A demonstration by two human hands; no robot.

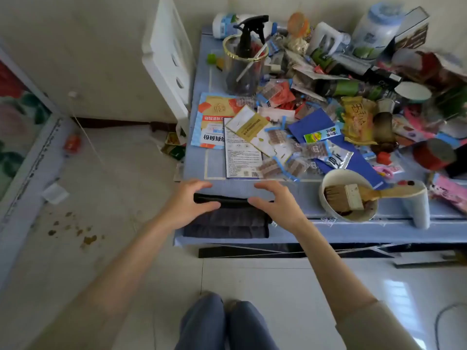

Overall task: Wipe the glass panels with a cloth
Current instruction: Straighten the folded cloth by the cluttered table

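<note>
Cloth [227, 224] lies folded on the table [353, 233] edge, at 6 o'clock from the clutter [316, 109]. My left hand [188, 200] and right hand [274, 202] arch half-curled, thumbs on its fold; grip unclear. I judge wiping unstarted.

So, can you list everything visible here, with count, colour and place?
cloth: one, dark grey, table's front edge
table: one, blue cover, right side
spray bottle: one, black, inside clear container, back
brush: one, wooden, inside white bowl, front right
leaflets: several, white and blue, behind cloth
packets: many, mixed colours, piled across table
jar: one, white, far back
panel: one, white, leaning left of table
left hand: one, curled over cloth's rolled edge
right hand: one, likewise, beside it
legs: two, blue jeans, bottom
</note>
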